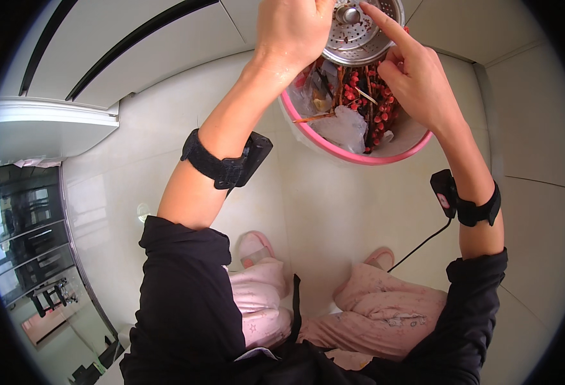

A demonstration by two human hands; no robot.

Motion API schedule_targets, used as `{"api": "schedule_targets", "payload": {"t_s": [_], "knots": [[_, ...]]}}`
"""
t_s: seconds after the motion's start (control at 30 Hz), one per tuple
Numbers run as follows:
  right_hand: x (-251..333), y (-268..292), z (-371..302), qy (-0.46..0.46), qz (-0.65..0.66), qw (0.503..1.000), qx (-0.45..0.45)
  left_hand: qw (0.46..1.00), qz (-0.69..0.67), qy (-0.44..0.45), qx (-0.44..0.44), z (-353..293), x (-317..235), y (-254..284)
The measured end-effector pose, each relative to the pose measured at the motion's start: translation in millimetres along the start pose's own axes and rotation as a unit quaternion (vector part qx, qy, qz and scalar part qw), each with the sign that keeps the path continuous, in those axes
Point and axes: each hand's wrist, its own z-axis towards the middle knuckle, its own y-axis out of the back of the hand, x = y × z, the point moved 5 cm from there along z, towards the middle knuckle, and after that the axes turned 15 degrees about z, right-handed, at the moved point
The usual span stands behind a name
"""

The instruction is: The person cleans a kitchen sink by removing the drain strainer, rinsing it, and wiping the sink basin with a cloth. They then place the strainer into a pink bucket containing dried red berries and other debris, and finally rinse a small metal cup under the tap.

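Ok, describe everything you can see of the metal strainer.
The metal strainer is a round, shiny silver basket pierced with small holes, with a knob near its middle and dark debris inside. Its inside faces the camera; the picture's top edge cuts it off. The left hand holds its left side; the right hand extends an index finger over its inside, contact unclear. It hides part of the pink-rimmed bin.

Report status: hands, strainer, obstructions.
Left hand at metal strainer, grip cropped. Right hand, index finger extended over it. Strainer above pink-rimmed bin. No obstruction visible.
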Motion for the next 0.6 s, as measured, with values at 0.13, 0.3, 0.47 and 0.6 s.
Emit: {"api": "schedule_targets", "payload": {"t_s": [0.13, 0.3, 0.47, 0.6], "knots": [[19.2, 3.1, 2.9, 0.152, -0.027, 0.988, -0.013, 0.999, -0.018, -0.028, -0.011, 1.2, -3.0, 3.9], [-3.1, -9.1, -0.3, 0.001, -0.045, 0.998, 0.049, 0.996, -0.017, -0.055, 0.061, 0.7, -4.2, -1.5], [-3.3, -7.7, -2.7, 0.005, -0.152, 0.987, 0.043, 0.992, 0.004, -0.113, 0.062, -0.1, -8.8, -2.8], [-6.2, -5.9, -3.0, -0.013, -0.146, 0.989, 0.032, 0.994, 0.000, -0.099, 0.039, -1.6, -9.9, -3.3]]}}
